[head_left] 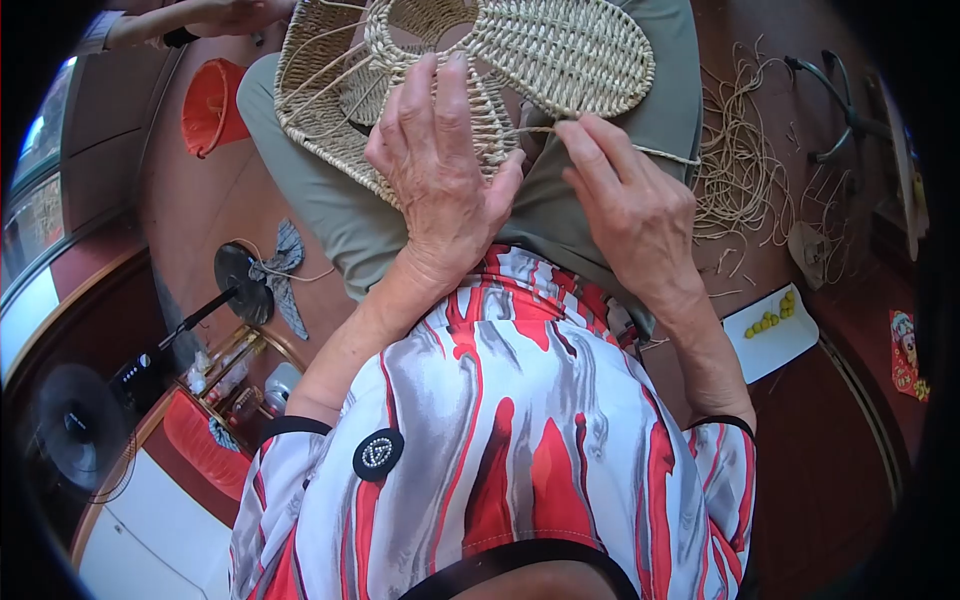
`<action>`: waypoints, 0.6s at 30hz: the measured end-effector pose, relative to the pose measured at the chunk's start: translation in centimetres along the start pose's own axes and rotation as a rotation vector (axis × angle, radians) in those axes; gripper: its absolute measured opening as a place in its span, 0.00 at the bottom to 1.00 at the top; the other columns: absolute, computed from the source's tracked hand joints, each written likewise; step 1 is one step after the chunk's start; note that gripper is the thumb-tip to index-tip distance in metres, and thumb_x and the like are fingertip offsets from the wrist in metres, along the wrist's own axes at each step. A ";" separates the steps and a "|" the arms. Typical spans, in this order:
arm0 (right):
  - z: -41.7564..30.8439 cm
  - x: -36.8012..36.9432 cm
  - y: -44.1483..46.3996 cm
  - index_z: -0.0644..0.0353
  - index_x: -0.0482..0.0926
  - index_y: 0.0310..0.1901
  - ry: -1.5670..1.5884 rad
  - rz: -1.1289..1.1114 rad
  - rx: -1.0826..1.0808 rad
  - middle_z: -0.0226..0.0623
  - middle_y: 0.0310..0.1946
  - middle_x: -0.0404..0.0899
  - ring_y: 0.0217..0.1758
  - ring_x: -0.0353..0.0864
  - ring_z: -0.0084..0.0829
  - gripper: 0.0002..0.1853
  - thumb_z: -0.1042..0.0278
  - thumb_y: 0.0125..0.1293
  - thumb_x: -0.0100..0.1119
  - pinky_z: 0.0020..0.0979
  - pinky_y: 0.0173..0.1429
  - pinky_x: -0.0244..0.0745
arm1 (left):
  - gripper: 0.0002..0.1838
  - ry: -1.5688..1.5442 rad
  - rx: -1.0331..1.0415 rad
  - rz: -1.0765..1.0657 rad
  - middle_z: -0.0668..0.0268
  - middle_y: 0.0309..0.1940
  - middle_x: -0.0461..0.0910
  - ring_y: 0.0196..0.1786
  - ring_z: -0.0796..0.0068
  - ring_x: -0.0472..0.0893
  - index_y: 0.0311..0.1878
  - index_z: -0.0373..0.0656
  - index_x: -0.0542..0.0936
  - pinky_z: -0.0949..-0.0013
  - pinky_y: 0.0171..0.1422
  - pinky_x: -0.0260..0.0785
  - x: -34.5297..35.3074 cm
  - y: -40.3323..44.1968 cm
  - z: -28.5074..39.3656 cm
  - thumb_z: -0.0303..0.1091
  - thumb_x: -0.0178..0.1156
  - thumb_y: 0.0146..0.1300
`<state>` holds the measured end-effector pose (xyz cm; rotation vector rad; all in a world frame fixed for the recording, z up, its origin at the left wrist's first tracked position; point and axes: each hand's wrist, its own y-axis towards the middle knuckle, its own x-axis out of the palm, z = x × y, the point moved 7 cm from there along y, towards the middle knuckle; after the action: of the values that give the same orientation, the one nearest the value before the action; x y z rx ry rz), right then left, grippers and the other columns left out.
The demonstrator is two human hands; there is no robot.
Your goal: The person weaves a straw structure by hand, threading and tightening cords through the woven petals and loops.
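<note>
A woven straw piece (560,50), with petal-shaped panels around a round opening, lies across the lap above the knees. Flat on its lower middle part rests my left hand (440,160), fingers stretched out and thumb apart. My right hand (625,190) is closed in a pinch on a straw cord (668,154) just right of the weave. The cord runs from the weave through the fingertips, and its tail comes out on the right over the trouser leg. Bare strands (330,68) span the gap in the left panel.
A heap of loose cord (740,170) lies on the floor at right, near a metal-legged stand (850,115). A red bucket (213,105) stands at left, below another person's arm (150,25). A fan (80,425) and a white sheet with yellow items (770,335) are lower down.
</note>
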<state>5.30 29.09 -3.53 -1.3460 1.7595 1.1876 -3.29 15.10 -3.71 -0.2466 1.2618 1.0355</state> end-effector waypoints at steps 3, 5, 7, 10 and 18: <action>1.0 -0.5 -1.4 0.49 0.79 0.61 -0.062 -0.038 0.078 0.31 0.50 0.80 0.41 0.88 0.35 0.25 0.68 0.62 0.72 0.35 0.41 0.83 | 0.57 -0.014 -0.004 -0.012 0.53 0.75 0.61 0.75 0.51 0.61 0.80 0.44 0.60 0.46 0.74 0.49 -0.4 -0.4 -0.3 0.41 0.77 0.45; 2.4 -1.2 -2.0 0.50 0.79 0.57 -0.089 -0.048 0.120 0.29 0.45 0.78 0.36 0.85 0.32 0.21 0.65 0.61 0.72 0.35 0.37 0.80 | 0.56 -0.019 -0.002 -0.021 0.53 0.75 0.62 0.75 0.51 0.61 0.80 0.44 0.60 0.46 0.75 0.48 -0.3 -0.3 -0.2 0.41 0.76 0.45; 3.4 -2.1 -2.3 0.54 0.82 0.44 -0.023 -0.049 0.113 0.30 0.34 0.75 0.29 0.80 0.33 0.12 0.65 0.62 0.73 0.36 0.33 0.74 | 0.56 -0.015 0.008 -0.020 0.53 0.75 0.62 0.75 0.51 0.61 0.79 0.44 0.60 0.46 0.75 0.48 -0.1 -0.3 -0.2 0.41 0.76 0.45; 4.9 -3.2 -2.6 0.59 0.80 0.33 0.382 -0.178 0.237 0.33 0.27 0.72 0.25 0.74 0.32 0.08 0.68 0.64 0.71 0.35 0.31 0.68 | 0.56 -0.005 0.017 -0.043 0.53 0.75 0.62 0.75 0.51 0.61 0.79 0.44 0.61 0.45 0.75 0.48 -0.2 -0.3 0.0 0.42 0.76 0.45; 11.4 -1.8 -2.7 0.55 0.68 0.21 1.061 -0.140 0.596 0.18 0.22 0.64 0.26 0.59 0.12 0.23 0.61 0.78 0.59 0.23 0.32 0.54 | 0.56 0.021 0.020 -0.046 0.53 0.75 0.62 0.75 0.50 0.61 0.79 0.44 0.61 0.44 0.75 0.46 0.4 -0.3 0.4 0.42 0.76 0.44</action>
<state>7.90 40.01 -7.34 -1.7742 2.3470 -0.2739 -2.79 15.40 -3.99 -0.2707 1.2792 0.9826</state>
